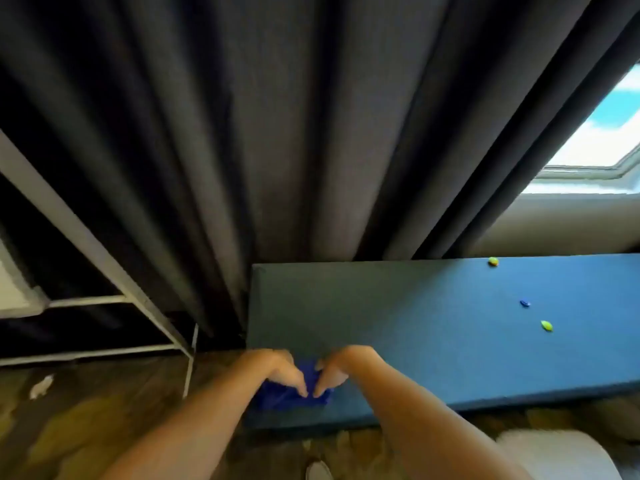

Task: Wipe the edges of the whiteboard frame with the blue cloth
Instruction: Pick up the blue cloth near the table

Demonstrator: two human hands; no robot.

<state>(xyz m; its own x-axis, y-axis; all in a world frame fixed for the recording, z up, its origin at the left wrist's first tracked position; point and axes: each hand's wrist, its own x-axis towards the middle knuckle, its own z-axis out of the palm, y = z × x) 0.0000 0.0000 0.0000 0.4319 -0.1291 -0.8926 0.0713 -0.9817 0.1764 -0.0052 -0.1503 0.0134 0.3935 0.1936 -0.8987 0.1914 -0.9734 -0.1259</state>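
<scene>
The blue cloth (291,393) lies bunched at the near left corner of the blue board (415,323), and both of your hands are on top of it. Your left hand (277,370) covers the cloth's left part, fingers curled down and pressing into the fabric; your right hand (337,368) covers its right part in the same way. The fingertips of the two hands meet near the middle of the cloth, so only a strip of blue shows between and below them. Whether you are pinching the fabric or only pressing it flat cannot be told.

The board leans or lies against a dark grey curtain (277,133). On its far right surface sit a few small coloured bits (546,326), well apart from your hands. A white metal rack (104,258) stands to the left on the wooden floor (86,410), and a window (595,150) shows at upper right.
</scene>
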